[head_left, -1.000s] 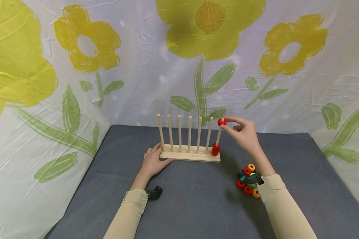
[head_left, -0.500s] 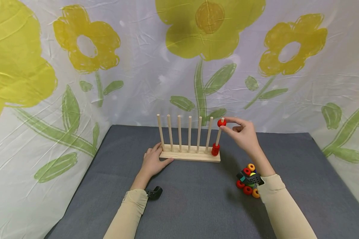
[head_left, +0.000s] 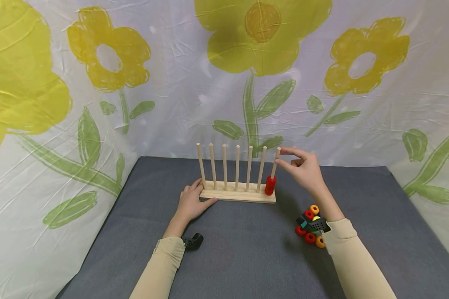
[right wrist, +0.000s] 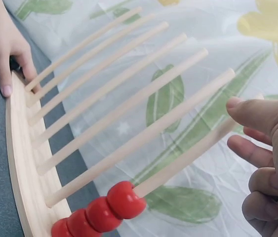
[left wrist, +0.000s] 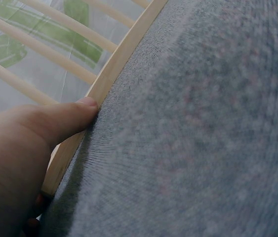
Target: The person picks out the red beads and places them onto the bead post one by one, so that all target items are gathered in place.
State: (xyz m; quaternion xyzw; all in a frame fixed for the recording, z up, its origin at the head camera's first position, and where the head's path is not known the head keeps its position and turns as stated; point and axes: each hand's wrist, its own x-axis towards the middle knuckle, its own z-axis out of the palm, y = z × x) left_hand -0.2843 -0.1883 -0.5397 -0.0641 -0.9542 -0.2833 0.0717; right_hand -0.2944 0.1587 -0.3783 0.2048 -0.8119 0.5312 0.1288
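A wooden peg rack (head_left: 237,196) with a row of upright pegs stands at mid-table in the head view. My left hand (head_left: 190,202) holds its left end, the thumb (left wrist: 82,111) against the front edge of the base and the other fingers round the end. Several red beads (right wrist: 124,200) are stacked at the bottom of the rightmost peg (head_left: 275,164); the other pegs carry none. Near that peg's top, the thumb and forefinger of my right hand (head_left: 303,168) lie on either side of it, parted, with no bead between them.
A pile of loose beads (head_left: 309,238), red, orange, yellow and green among them, lies on the dark table cloth (head_left: 239,257) below my right wrist, partly covered by the wrist camera (head_left: 314,224). A flower-printed curtain (head_left: 179,104) hangs right behind the table.
The red bead my right hand pinched at the top of the rightmost peg has been let go and has slid down onto the red stack. My left hand stays on the rack.
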